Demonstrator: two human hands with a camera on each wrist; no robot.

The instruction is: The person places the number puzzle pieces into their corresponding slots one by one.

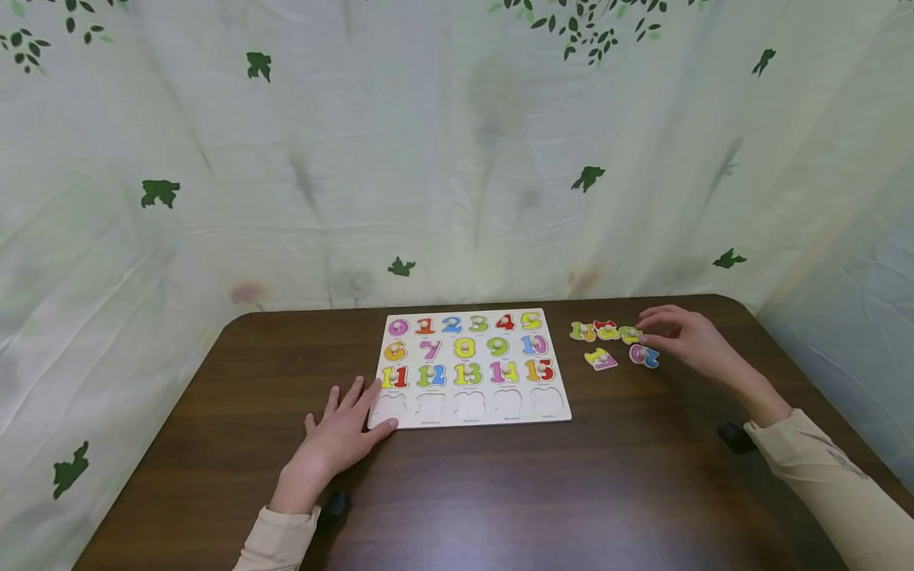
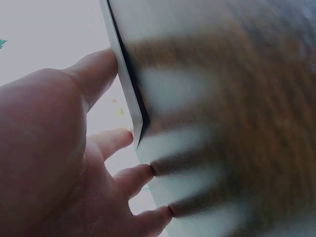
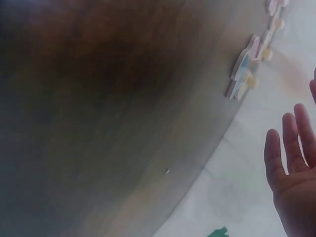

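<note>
A white number puzzle board (image 1: 471,421) lies on the table, coloured knobbed numbers filling its upper three rows, and bare outlines along the bottom row. My left hand (image 1: 336,440) rests at the board's lower left corner with spread fingers; the left wrist view shows its thumb (image 2: 96,74) against the board's edge. Right of the board lie several number pieces, among them a yellow-and-purple one (image 1: 601,359) and a purple-and-blue one (image 1: 644,356). Above these, my right hand (image 1: 681,337) hovers with its fingertips beside a green-yellow piece (image 1: 630,335); whether they touch it I cannot tell.
The dark wooden table (image 1: 500,500) has its far edge against a pale curtain (image 1: 428,159) printed with green leaves. Black wrist devices sit under both cuffs, such as the one on the right wrist (image 1: 735,438).
</note>
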